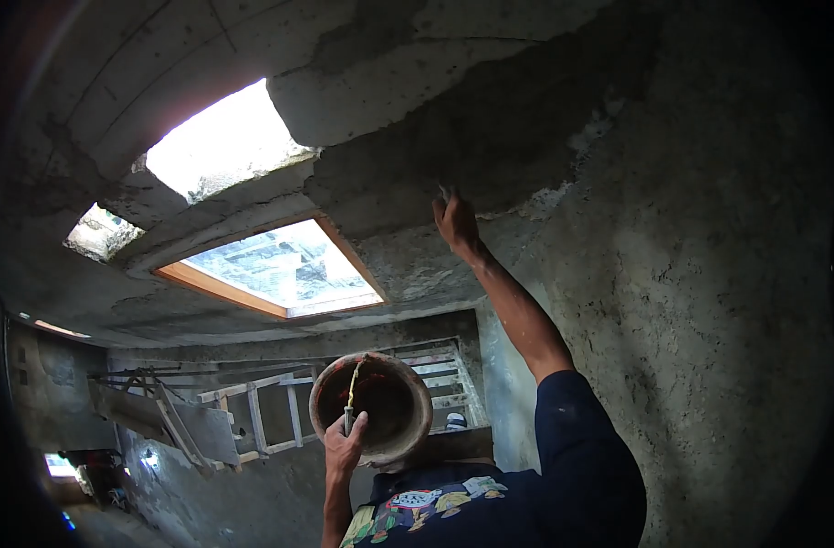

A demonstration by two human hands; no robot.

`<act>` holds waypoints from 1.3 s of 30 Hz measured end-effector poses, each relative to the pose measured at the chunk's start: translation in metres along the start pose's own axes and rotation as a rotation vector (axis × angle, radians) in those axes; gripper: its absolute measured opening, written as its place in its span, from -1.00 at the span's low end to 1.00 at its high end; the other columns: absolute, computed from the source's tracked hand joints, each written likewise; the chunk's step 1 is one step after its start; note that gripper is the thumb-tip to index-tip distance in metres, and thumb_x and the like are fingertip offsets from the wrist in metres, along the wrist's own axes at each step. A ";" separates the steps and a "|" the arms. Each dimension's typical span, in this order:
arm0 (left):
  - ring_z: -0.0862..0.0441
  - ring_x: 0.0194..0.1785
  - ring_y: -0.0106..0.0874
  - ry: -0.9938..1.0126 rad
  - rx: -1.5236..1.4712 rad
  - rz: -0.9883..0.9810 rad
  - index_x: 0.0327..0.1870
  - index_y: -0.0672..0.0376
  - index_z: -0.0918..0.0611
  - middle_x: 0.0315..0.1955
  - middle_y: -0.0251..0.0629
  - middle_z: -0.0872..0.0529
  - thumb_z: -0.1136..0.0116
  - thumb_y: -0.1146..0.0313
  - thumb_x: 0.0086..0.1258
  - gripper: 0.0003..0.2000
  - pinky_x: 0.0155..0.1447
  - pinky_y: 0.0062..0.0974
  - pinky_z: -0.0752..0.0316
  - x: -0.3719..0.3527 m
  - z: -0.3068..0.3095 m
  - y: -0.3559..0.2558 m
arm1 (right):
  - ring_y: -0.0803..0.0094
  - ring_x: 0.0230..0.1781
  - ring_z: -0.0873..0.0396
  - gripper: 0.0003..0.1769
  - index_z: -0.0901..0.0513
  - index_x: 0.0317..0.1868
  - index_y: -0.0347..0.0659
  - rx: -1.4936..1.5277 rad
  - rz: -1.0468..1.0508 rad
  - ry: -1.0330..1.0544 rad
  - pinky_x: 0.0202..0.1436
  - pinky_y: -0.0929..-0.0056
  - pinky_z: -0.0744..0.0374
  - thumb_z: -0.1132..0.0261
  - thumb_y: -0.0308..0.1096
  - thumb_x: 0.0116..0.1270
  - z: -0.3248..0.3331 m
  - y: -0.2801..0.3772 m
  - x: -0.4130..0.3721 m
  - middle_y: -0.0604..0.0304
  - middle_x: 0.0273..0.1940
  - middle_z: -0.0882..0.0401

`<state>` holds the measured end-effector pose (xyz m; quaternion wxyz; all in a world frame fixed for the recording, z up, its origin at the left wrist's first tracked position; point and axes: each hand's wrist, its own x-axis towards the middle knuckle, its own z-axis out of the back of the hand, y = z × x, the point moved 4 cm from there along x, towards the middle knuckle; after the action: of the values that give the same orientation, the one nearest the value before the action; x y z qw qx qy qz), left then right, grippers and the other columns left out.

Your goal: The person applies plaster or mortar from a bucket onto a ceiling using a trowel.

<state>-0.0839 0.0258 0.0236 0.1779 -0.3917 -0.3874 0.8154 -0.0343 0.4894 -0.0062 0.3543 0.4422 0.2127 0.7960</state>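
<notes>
My left hand [342,446] is closed low in front of my chest, on the handle of a round, mortar-stained bucket [420,388]. A pale yellow, cord-like strip [354,382] runs from that grip across the bucket's mouth to its far rim. Inside, the bucket looks dark, and how full it is cannot be made out. Raised high, my right hand [458,222] is closed against a darker, damp-looking patch of the cement wall [499,119]. Something small and grey [446,193] shows at its fingers, too little of it to name.
A wood-framed window [289,265] sits left of my raised arm, with a bright rough opening [225,137] above and a smaller one [104,233] further left. Wooden ladder-like framing [257,416] and boards [198,429] stand lower left. Rough plastered wall [709,301] fills the right.
</notes>
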 end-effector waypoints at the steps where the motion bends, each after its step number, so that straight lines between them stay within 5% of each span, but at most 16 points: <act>1: -0.26 -0.55 -0.68 -0.006 0.016 -0.008 -0.49 0.18 -0.52 -0.65 -0.55 -0.40 -0.16 0.08 0.35 -0.66 -0.46 -0.58 -0.20 -0.001 0.001 -0.001 | -0.14 -0.32 -0.59 -0.59 -0.45 -0.06 -0.42 0.000 0.000 -0.002 -0.37 0.09 -0.56 -0.18 -0.20 0.30 0.007 0.006 -0.004 -0.25 -0.37 -0.58; 4: -0.24 -0.55 -0.66 -0.020 0.030 -0.022 -0.53 0.20 -0.48 -0.67 -0.52 -0.37 -0.17 0.07 0.34 -0.62 -0.46 -0.55 -0.19 -0.003 0.001 -0.007 | -0.17 -0.33 -0.58 -0.63 -0.47 -0.11 -0.41 -0.017 -0.141 0.141 -0.40 0.07 -0.55 -0.18 -0.22 0.30 0.026 0.000 -0.009 -0.23 -0.38 -0.58; 10: -0.23 -0.56 -0.63 -0.004 0.015 -0.014 -0.58 0.23 -0.43 -0.69 -0.50 -0.35 -0.19 0.05 0.32 -0.57 -0.47 -0.51 -0.19 0.002 -0.002 -0.001 | -0.11 -0.34 -0.61 -0.66 -0.50 -0.14 -0.40 -0.064 0.034 -0.233 -0.43 0.15 -0.53 -0.18 -0.22 0.33 0.061 0.000 0.032 -0.21 -0.42 -0.58; 14: -0.22 -0.56 -0.64 0.010 0.021 -0.001 -0.58 0.22 -0.43 -0.70 -0.50 -0.34 -0.19 0.03 0.31 -0.56 -0.48 -0.50 -0.18 0.001 -0.003 -0.004 | -0.15 -0.25 -0.59 -0.64 -0.48 -0.11 -0.44 0.009 0.098 -0.254 -0.35 0.12 -0.54 -0.17 -0.23 0.33 0.046 0.007 0.054 -0.26 -0.33 -0.58; 20: -0.22 -0.56 -0.64 0.027 0.044 -0.009 -0.58 0.22 -0.43 -0.70 -0.49 -0.34 -0.18 0.03 0.32 -0.56 -0.47 -0.51 -0.18 0.003 -0.005 -0.007 | -0.20 -0.24 -0.56 -0.65 -0.44 -0.13 -0.46 -0.074 -0.126 0.004 -0.36 0.11 -0.54 -0.16 -0.25 0.33 0.003 0.013 0.027 -0.29 -0.33 -0.56; 21: -0.22 -0.56 -0.64 0.028 0.046 -0.012 -0.58 0.22 -0.43 -0.70 -0.49 -0.34 -0.18 0.03 0.32 -0.56 -0.47 -0.51 -0.18 0.003 -0.005 -0.007 | -0.15 -0.40 -0.58 -0.56 -0.42 -0.07 -0.50 -0.114 -0.038 -0.022 -0.42 0.10 -0.54 -0.16 -0.20 0.32 -0.002 0.008 0.019 -0.22 -0.45 -0.57; 29: -0.25 -0.59 -0.69 0.026 0.041 -0.044 -0.54 0.15 -0.49 -0.68 -0.56 -0.35 -0.17 0.08 0.34 -0.64 -0.51 -0.59 -0.16 0.001 -0.005 -0.005 | -0.14 -0.38 -0.60 -0.58 -0.44 -0.07 -0.49 -0.059 -0.105 0.157 -0.40 0.09 -0.56 -0.18 -0.22 0.31 0.019 -0.007 -0.031 -0.28 -0.43 -0.57; 37: -0.23 -0.57 -0.66 0.034 0.001 -0.033 -0.56 0.18 -0.45 -0.69 -0.54 -0.33 -0.18 0.07 0.33 -0.61 -0.50 -0.55 -0.16 0.001 -0.006 -0.005 | -0.10 -0.34 -0.62 -0.66 -0.52 -0.11 -0.44 -0.061 0.089 -0.257 -0.40 0.19 -0.58 -0.17 -0.25 0.34 0.070 -0.005 0.034 -0.22 -0.38 -0.61; 39: -0.20 -0.56 -0.63 0.033 -0.014 -0.014 -0.60 0.20 -0.39 -0.69 -0.51 -0.30 -0.18 0.05 0.32 -0.56 -0.48 -0.51 -0.16 0.001 -0.008 -0.006 | -0.09 -0.25 -0.61 -0.65 -0.50 -0.05 -0.44 -0.035 0.021 -0.149 -0.32 0.20 -0.58 -0.14 -0.27 0.36 0.060 -0.006 0.048 -0.24 -0.29 -0.61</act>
<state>-0.0788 0.0338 0.0246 0.1872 -0.4035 -0.3931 0.8048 0.0018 0.5304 0.0477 0.3686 0.4960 0.1672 0.7682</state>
